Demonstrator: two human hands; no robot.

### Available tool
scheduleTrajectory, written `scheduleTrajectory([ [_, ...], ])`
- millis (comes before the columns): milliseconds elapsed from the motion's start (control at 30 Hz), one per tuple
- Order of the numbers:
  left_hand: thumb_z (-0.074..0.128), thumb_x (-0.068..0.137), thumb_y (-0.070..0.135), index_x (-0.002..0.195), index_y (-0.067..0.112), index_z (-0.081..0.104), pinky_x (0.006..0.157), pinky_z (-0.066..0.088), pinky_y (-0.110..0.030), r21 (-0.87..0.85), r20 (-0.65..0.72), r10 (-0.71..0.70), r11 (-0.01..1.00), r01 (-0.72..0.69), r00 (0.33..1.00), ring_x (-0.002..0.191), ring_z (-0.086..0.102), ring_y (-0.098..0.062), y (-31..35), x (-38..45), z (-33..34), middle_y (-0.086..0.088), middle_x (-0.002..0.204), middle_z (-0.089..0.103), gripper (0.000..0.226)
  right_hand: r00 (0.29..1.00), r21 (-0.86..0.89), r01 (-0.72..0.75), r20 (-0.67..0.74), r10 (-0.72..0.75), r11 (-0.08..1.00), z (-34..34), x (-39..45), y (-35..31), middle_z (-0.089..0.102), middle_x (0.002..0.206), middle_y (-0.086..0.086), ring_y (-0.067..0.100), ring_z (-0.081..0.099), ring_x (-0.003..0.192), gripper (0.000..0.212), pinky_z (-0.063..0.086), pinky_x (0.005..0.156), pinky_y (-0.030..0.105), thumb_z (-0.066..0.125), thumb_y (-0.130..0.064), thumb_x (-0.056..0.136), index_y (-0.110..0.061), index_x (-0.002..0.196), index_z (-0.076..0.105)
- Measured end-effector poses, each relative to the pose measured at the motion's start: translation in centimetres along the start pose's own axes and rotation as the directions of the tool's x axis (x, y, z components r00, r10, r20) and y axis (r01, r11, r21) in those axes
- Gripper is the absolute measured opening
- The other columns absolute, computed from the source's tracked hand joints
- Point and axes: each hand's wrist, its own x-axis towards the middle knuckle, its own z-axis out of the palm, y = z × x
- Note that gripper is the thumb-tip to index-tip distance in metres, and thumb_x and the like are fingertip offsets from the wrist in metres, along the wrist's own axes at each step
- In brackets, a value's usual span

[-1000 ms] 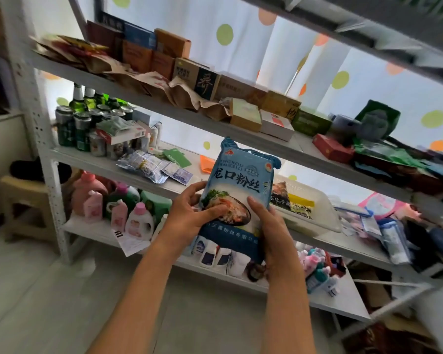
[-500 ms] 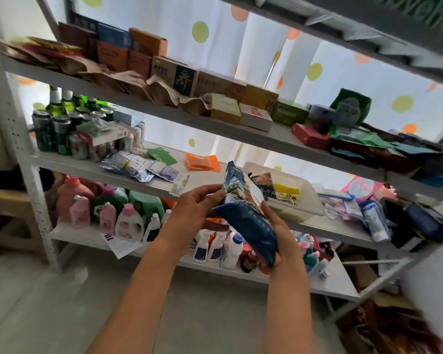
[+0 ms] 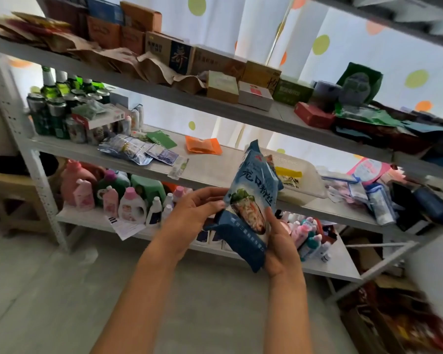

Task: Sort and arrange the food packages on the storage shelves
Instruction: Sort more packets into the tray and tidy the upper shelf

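A blue noodle package with a picture of a dish stands tilted in front of the middle shelf. My left hand pinches its left edge about halfway up. My right hand holds its lower right side from below. The package's dark blue bottom end is folded toward me. A white basket with a yellow-labelled pack stands on the shelf just behind the package.
Boxes and brown paper bags line the top shelf. Green cans and bottles fill the middle shelf's left end, with flat packets and an orange pouch beside them. Detergent bottles stand on the bottom shelf. Loose packages crowd the right.
The package faced me flat, then turned edge-on, and now faces me again at a tilt with its bottom folded. Both hands kept hold of it. The camera swung left.
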Motion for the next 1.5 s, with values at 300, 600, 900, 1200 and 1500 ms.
scheduleTrajectory([
  [300, 0.058, 0.095, 0.002, 0.106, 0.022, 0.067, 0.08, 0.058, -0.026, 0.195, -0.104, -0.058, 0.978, 0.077, 0.993, 0.106, 0.067, -0.013, -2.7, 0.1, 6.7, 0.004, 0.111, 0.072, 0.024, 0.996, 0.03, 0.067, 0.059, -0.069, 0.997, -6.1, 1.3, -4.4, 0.064, 0.133, 0.017, 0.035, 0.065, 0.117, 0.049, 0.054, 0.097, 0.055, 0.056, -0.014, 0.088, -0.011, 0.138, 0.056],
  [600, 0.063, 0.096, 0.024, 0.119, 0.024, 0.056, 0.076, 0.049, -0.021, 0.378, -0.41, -0.005, 0.909, 0.175, 0.912, 0.109, 0.058, -0.014, -7.1, 1.5, 16.0, -0.001, 0.122, 0.062, 0.024, 0.975, -0.158, 0.173, 0.164, -0.147, 0.972, -11.7, -0.8, -11.0, 0.068, 0.126, 0.015, 0.033, 0.066, 0.114, 0.065, 0.06, 0.086, 0.049, 0.069, 0.0, 0.069, -0.009, 0.132, 0.057],
  [900, 0.071, 0.088, 0.021, 0.139, 0.029, 0.049, 0.106, 0.046, -0.039, 0.699, -0.308, 0.37, 0.713, -0.056, 0.877, 0.127, 0.046, -0.018, -7.7, 3.5, 28.2, 0.008, 0.131, 0.047, 0.056, 0.944, -0.189, 0.315, 0.159, -0.288, 0.93, -13.9, -3.8, -17.3, 0.074, 0.115, 0.01, 0.027, 0.074, 0.098, 0.047, 0.063, 0.076, 0.045, 0.061, 0.003, 0.088, -0.012, 0.132, 0.055],
  [1200, 0.075, 0.081, 0.042, 0.138, 0.045, 0.02, 0.079, 0.041, 0.0, 0.551, -0.039, 0.242, 0.814, -0.181, 0.97, 0.099, 0.044, 0.015, -9.7, 5.6, 34.1, 0.035, 0.12, 0.038, 0.079, 0.9, -0.524, 0.414, 0.114, -0.42, 0.745, -17.2, -6.5, -22.1, 0.069, 0.129, 0.006, 0.024, 0.064, 0.123, 0.075, 0.049, 0.105, 0.048, 0.059, -0.078, 0.078, -0.021, 0.127, 0.067],
  [1500, 0.065, 0.09, 0.02, 0.123, 0.023, 0.057, 0.085, 0.058, -0.043, -0.159, -0.036, -0.047, 0.986, 0.041, 0.998, 0.103, 0.071, -0.028, -10.6, 10.6, 30.9, -0.009, 0.116, 0.071, 0.034, 0.803, -0.674, 0.458, 0.034, -0.595, 0.58, -16.6, -3.4, -23.7, 0.074, 0.109, -0.006, 0.009, 0.071, 0.097, 0.03, 0.057, 0.064, 0.02, 0.069, -0.006, 0.092, -0.03, 0.109, 0.071],
])
